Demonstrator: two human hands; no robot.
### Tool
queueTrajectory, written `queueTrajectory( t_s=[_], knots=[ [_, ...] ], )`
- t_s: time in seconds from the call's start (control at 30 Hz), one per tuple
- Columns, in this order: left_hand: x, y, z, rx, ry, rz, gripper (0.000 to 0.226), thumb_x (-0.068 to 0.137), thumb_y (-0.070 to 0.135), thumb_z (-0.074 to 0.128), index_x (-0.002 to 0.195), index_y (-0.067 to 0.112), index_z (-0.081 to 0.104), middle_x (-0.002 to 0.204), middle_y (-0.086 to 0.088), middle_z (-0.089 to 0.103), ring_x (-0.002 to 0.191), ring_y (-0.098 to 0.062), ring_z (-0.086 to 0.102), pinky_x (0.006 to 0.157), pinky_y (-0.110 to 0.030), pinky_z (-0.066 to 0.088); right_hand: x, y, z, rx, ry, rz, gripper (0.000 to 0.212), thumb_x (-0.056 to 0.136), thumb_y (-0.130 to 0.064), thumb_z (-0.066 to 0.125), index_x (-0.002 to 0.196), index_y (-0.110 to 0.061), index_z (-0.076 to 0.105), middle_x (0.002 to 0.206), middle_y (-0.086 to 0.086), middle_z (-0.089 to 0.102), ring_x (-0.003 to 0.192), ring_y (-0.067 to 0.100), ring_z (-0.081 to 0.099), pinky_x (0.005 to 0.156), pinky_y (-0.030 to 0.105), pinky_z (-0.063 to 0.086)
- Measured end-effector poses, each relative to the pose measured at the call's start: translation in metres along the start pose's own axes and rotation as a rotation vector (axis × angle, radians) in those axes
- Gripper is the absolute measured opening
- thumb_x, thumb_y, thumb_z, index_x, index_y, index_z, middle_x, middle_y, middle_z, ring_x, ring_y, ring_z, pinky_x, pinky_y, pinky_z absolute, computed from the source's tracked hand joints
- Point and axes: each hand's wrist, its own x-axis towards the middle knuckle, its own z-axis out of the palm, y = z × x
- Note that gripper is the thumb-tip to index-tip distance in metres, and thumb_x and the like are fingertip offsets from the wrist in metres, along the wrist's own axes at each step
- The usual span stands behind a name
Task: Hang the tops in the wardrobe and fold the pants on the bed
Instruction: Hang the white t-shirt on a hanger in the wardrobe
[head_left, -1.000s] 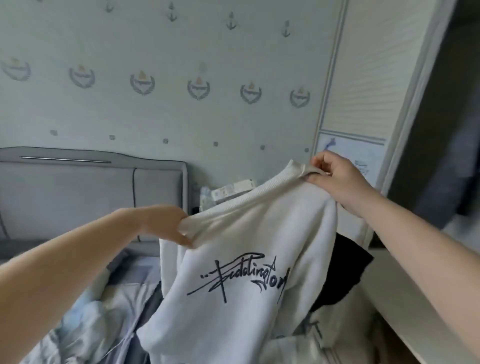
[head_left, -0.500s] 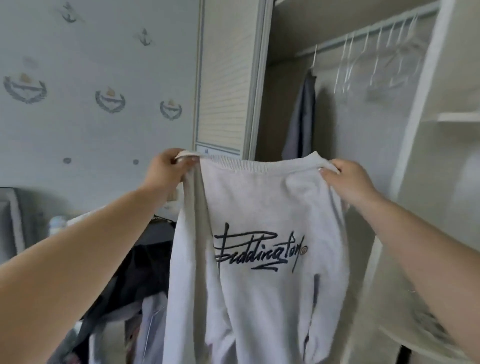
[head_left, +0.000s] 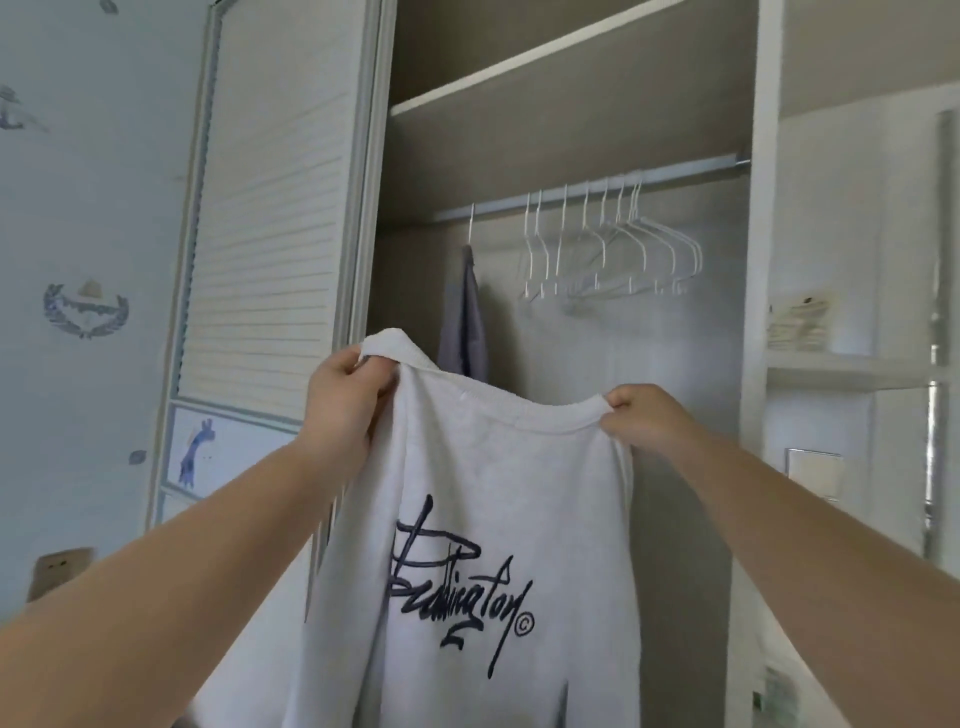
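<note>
A white sweatshirt (head_left: 483, 499) with a dark handwritten logo hangs in front of me, held up by its neckline. My left hand (head_left: 345, 395) grips the left side of the collar and my right hand (head_left: 641, 415) pinches the right side. Behind it stands the open wardrobe (head_left: 561, 119) with a metal rail (head_left: 675, 174). Several bare white hangers (head_left: 613, 249) hang on the rail, above and right of the sweatshirt. A grey garment (head_left: 465, 317) hangs at the rail's left end, just behind the collar.
A louvred sliding door (head_left: 270, 208) stands to the left of the opening, with wallpapered wall beyond it. Right of the hanging bay, a white upright (head_left: 753, 312) separates shelves holding small folded items (head_left: 802, 322).
The view has swung from the bed and wall round to the wardrobe and tilted up. Both hands have carried the sweatshirt up and towards the rail, still holding its collar.
</note>
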Motion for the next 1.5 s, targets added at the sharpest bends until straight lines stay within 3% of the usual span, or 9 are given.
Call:
queueTrajectory(
  t_s=[0.13, 0.23, 0.3, 0.4, 0.53, 0.6, 0.83, 1.27, 1.5],
  knots=[
    [0.055, -0.009, 0.031, -0.077, -0.090, 0.038, 0.009, 0.079, 0.019, 0.059, 0.077, 0.018, 0.067, 0.062, 0.005, 0.058, 0.062, -0.014, 0.053, 0.064, -0.028, 0.045, 0.036, -0.018, -0.003, -0.118, -0.055, 0.000, 0.015, 0.075, -0.009, 0.056, 0.072, -0.022, 0.061, 0.067, -0.003, 0.058, 0.056, 0.012, 0.053, 0.053, 0.022, 0.043],
    [0.092, -0.021, 0.044, -0.083, -0.099, 0.047, 0.015, 0.084, 0.018, 0.057, 0.075, 0.025, 0.067, 0.070, 0.003, 0.062, 0.068, -0.014, 0.057, 0.067, -0.030, 0.048, 0.065, -0.036, -0.006, -0.166, -0.069, 0.015, 0.019, 0.080, -0.007, 0.055, 0.088, -0.022, 0.063, 0.084, -0.001, 0.064, 0.071, 0.015, 0.061, 0.055, 0.021, 0.044],
    [0.114, -0.032, 0.050, -0.081, -0.129, 0.052, 0.015, 0.085, 0.016, 0.057, 0.076, 0.023, 0.066, 0.073, 0.000, 0.060, 0.071, -0.016, 0.054, 0.068, -0.031, 0.046, 0.090, -0.051, -0.006, -0.147, 0.004, -0.009, 0.022, 0.084, -0.010, 0.054, 0.100, -0.021, 0.064, 0.094, 0.002, 0.067, 0.079, 0.016, 0.063, 0.058, 0.020, 0.043],
    [0.139, -0.050, 0.055, -0.017, -0.175, 0.060, 0.010, 0.089, 0.023, 0.060, 0.084, 0.025, 0.067, 0.082, -0.001, 0.065, 0.079, -0.018, 0.060, 0.073, -0.034, 0.052, 0.129, -0.076, -0.006, -0.181, 0.184, -0.119, 0.033, 0.087, -0.014, 0.049, 0.116, -0.021, 0.063, 0.102, 0.001, 0.066, 0.072, 0.013, 0.056, 0.062, 0.019, 0.042],
    [0.171, -0.081, 0.055, 0.023, -0.207, 0.048, 0.013, 0.091, 0.025, 0.058, 0.101, 0.021, 0.066, 0.097, -0.006, 0.066, 0.094, -0.026, 0.063, 0.083, -0.041, 0.053, 0.194, -0.099, 0.010, -0.318, 0.287, -0.234, 0.045, 0.089, -0.015, 0.050, 0.134, -0.015, 0.052, 0.131, 0.006, 0.058, 0.117, 0.026, 0.054, 0.096, 0.029, 0.042],
    [0.190, -0.093, 0.055, 0.033, -0.202, 0.052, 0.014, 0.091, 0.023, 0.058, 0.103, 0.020, 0.066, 0.097, -0.006, 0.066, 0.094, -0.026, 0.063, 0.083, -0.041, 0.054, 0.229, -0.106, 0.018, -0.348, 0.299, -0.240, 0.049, 0.091, -0.017, 0.051, 0.139, -0.012, 0.046, 0.137, 0.010, 0.053, 0.125, 0.029, 0.048, 0.099, 0.031, 0.040],
    [0.252, -0.130, 0.050, 0.163, -0.136, 0.103, 0.010, 0.092, 0.019, 0.060, 0.097, 0.027, 0.064, 0.094, -0.002, 0.068, 0.089, -0.024, 0.065, 0.081, -0.042, 0.056, 0.324, -0.118, 0.048, -0.492, 0.368, -0.174, 0.037, 0.090, -0.006, 0.046, 0.127, -0.007, 0.048, 0.122, 0.016, 0.058, 0.111, 0.035, 0.055, 0.076, 0.030, 0.041],
    [0.306, -0.173, 0.041, 0.123, -0.129, -0.011, 0.016, 0.090, 0.008, 0.060, 0.094, 0.019, 0.071, 0.089, -0.004, 0.073, 0.093, -0.028, 0.067, 0.090, -0.050, 0.053, 0.389, -0.108, 0.067, -0.172, 0.602, -0.179, 0.049, 0.087, 0.007, 0.041, 0.132, -0.011, 0.052, 0.112, 0.013, 0.068, 0.112, 0.030, 0.058, 0.088, 0.033, 0.047],
    [0.306, -0.177, 0.027, 0.171, -0.122, 0.002, 0.019, 0.090, 0.007, 0.058, 0.093, 0.021, 0.071, 0.085, -0.006, 0.072, 0.088, -0.031, 0.068, 0.086, -0.052, 0.054, 0.359, -0.113, 0.064, -0.106, 0.604, -0.303, 0.060, 0.084, 0.009, 0.042, 0.137, -0.018, 0.048, 0.127, 0.006, 0.062, 0.099, 0.025, 0.066, 0.086, 0.031, 0.047]
  ],
)
